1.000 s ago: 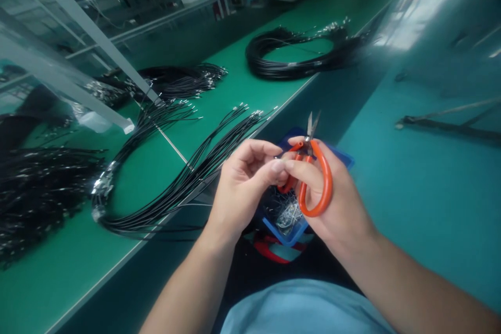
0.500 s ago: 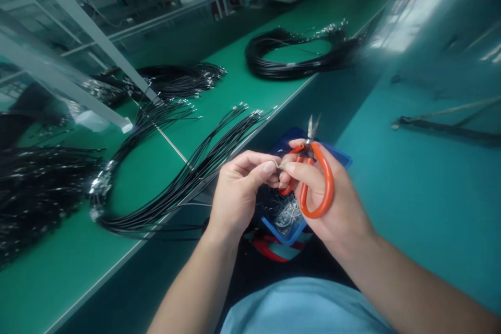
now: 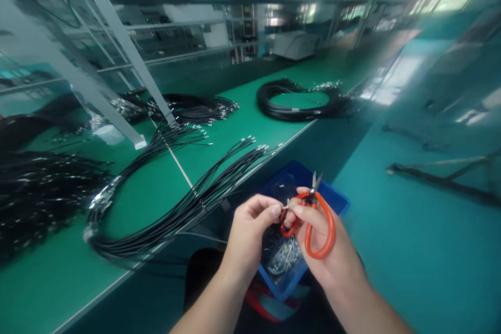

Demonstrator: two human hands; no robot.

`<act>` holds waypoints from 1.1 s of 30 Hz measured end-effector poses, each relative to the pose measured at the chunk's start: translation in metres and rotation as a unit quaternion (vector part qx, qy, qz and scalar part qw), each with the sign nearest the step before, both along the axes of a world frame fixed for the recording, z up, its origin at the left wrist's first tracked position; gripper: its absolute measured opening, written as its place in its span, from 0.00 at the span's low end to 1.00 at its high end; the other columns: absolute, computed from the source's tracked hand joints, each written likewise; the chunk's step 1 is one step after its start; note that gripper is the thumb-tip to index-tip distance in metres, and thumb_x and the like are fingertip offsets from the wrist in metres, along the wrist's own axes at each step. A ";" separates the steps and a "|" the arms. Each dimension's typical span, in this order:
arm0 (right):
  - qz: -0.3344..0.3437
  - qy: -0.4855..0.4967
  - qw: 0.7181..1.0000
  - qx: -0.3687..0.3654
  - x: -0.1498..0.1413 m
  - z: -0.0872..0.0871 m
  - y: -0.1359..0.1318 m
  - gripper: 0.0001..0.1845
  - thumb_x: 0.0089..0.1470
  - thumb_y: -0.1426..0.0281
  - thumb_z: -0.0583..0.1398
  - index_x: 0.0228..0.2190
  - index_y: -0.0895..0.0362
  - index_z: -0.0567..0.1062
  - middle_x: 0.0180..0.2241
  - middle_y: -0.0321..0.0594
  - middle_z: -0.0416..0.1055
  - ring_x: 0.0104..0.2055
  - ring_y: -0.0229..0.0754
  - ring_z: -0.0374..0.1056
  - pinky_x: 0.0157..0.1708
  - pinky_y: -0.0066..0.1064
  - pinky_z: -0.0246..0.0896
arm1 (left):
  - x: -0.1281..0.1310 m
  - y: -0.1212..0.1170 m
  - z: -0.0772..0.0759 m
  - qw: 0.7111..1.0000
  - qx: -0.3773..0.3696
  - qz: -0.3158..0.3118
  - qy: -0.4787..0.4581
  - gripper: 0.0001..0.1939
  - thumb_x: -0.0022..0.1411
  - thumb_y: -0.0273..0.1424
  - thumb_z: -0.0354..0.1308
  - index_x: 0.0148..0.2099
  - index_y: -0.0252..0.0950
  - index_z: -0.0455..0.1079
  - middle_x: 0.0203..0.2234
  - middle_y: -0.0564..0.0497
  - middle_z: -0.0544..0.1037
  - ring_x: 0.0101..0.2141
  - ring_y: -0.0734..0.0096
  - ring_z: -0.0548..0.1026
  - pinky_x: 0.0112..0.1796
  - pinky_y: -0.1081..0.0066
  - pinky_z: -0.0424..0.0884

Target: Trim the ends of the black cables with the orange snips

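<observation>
My left hand (image 3: 250, 227) is closed in a pinch, thumb against forefinger, over the blue bin. From between its fingertips a small pale end piece (image 3: 286, 207) sticks out, apparently of a thin cable (image 3: 205, 236) that runs behind this hand from the bench. My right hand (image 3: 326, 235) holds orange-handled scissors (image 3: 321, 250) in the palm, blades upward and slightly apart. Its thumb and forefinger also pinch close to that pale piece, nearly meeting the left fingertips. Below both hands, the blue bin (image 3: 287, 292) contains a tangle of thin clear or silvery scraps (image 3: 282, 261).
On the green bench (image 3: 129, 214) lie a black cable bundle (image 3: 156, 235) with metal-tipped ends, a coiled bundle (image 3: 274, 109), and a dark cable pile (image 3: 47, 203) at left. Slanting metal posts (image 3: 129, 47) rise from the bench. A red object (image 3: 260, 308) shows under the bin.
The view has tilted up, so bench, bin and hands sit lower in the picture. Both hands keep their pinch close together, with the scissors still in the right palm.
</observation>
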State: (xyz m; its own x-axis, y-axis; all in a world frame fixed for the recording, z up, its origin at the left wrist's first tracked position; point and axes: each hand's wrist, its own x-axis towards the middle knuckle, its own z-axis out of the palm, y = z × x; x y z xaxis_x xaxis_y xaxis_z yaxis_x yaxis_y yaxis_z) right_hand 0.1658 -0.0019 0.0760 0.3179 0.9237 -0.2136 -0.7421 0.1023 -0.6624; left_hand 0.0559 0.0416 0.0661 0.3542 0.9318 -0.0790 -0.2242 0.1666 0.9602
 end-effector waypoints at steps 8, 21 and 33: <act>-0.005 0.014 1.000 0.000 0.001 -0.008 0.007 0.12 0.47 0.78 0.63 0.35 0.56 0.70 0.27 0.34 0.71 0.26 0.34 0.67 0.27 0.24 0.64 | -0.013 0.002 0.006 0.826 0.453 0.112 0.317 0.11 0.59 0.22 0.54 0.44 0.38 0.70 0.36 0.47 0.73 0.35 0.68 0.71 0.36 0.69 0.66; 0.026 0.033 0.999 0.002 -0.007 0.002 0.008 0.07 0.49 0.75 0.61 0.33 0.56 0.71 0.23 0.33 0.69 0.25 0.35 0.61 0.25 0.23 0.59 | -0.016 0.003 0.004 0.947 0.242 0.006 0.211 0.06 0.60 0.28 0.54 0.37 0.38 0.72 0.30 0.49 0.77 0.31 0.67 0.74 0.33 0.72 0.68; -0.030 -0.098 0.995 -0.005 -0.005 -0.001 0.013 0.17 0.43 0.71 0.67 0.37 0.54 0.69 0.28 0.32 0.71 0.22 0.32 0.60 0.22 0.22 0.55 | -0.007 0.002 0.001 0.995 0.039 -0.053 0.070 0.10 0.54 0.33 0.61 0.26 0.32 0.69 0.18 0.54 0.72 0.17 0.79 0.62 0.21 0.77 0.57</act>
